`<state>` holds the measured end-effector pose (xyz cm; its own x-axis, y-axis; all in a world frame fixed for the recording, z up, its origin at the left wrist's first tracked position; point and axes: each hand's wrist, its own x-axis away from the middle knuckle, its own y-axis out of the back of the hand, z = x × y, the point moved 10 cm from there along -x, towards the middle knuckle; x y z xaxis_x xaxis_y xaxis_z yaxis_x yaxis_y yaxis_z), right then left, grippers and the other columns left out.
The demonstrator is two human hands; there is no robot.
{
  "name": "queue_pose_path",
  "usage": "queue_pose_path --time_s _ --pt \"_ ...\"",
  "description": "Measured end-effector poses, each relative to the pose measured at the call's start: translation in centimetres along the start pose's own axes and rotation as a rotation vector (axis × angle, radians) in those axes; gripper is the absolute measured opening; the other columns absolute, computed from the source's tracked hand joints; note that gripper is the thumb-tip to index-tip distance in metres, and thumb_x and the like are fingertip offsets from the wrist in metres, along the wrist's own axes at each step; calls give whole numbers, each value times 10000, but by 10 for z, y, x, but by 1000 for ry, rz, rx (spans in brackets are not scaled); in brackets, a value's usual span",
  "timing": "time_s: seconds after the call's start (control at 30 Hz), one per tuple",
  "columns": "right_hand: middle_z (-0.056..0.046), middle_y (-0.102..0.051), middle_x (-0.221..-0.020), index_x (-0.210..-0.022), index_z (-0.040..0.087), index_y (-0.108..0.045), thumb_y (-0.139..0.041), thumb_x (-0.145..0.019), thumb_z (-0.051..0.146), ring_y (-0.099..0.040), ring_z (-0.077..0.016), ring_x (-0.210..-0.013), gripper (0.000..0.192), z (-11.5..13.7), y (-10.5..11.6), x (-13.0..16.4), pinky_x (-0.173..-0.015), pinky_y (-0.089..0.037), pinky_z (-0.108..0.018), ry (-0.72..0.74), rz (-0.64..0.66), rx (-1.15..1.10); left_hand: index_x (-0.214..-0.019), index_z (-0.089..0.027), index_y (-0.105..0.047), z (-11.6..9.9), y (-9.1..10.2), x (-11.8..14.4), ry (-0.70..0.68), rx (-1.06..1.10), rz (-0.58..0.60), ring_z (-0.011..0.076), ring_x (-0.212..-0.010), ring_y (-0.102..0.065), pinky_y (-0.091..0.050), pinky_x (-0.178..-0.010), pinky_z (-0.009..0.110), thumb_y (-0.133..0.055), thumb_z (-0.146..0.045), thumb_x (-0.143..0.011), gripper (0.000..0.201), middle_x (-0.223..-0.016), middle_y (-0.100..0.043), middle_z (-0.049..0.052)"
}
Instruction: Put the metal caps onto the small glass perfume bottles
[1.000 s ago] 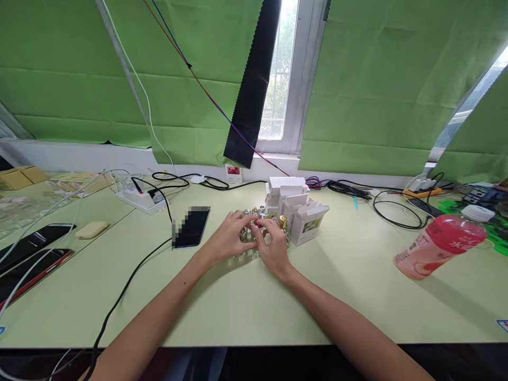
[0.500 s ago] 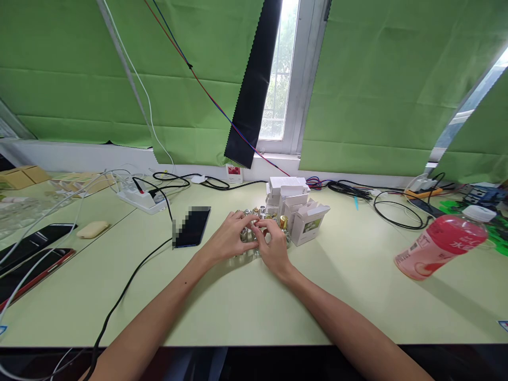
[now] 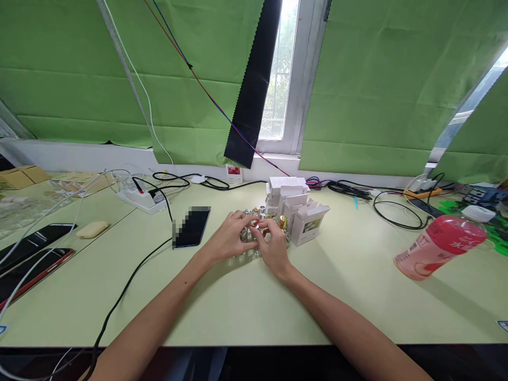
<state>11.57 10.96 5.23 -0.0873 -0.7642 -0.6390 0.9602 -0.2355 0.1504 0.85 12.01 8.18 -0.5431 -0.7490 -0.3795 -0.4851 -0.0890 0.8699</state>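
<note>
Here, your left hand (image 3: 229, 236) and right hand (image 3: 273, 246) meet over a cluster of small glass bottles (image 3: 254, 233) with gold and silver caps, mid-table; fingertips of both pinch one bottle between them. Just right of the cluster: open white cartons (image 3: 304, 214). Left: a dark phone (image 3: 193, 226). Far right: a pink drink bottle (image 3: 438, 244) lying tilted

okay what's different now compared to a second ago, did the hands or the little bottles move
Hardly anything. Both the left hand and right hand stay together over the cluster of small bottles, with only slight finger shifts. The white boxes, phone and pink bottle have not moved.
</note>
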Motion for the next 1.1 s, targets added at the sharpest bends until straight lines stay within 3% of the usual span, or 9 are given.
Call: queue_pose_path --time_s 0.83,1.1 --pt "-22 -663 -897 -809 205 -557 -695 -846 335 -589 -144 -737 193 -10 3 1 -685 -481 -280 -98 -36 -34 -1172 -232 -607 -5 1 -1 -17 -20 15 240 -979 -542 -436 -890 364 -664 -330 -801 388 -1036 -625 45" --pt "-31 -672 -943 -952 204 -618 -704 -843 358 -574 -143 -696 207 -12 1 2 -675 -489 -292 -121 -8 -24 -1180 -239 -605 -2 -1 0 5 -11 17 246 -973 -514 -441 -865 363 -672 -311 -785 407 -1010 -607 45"
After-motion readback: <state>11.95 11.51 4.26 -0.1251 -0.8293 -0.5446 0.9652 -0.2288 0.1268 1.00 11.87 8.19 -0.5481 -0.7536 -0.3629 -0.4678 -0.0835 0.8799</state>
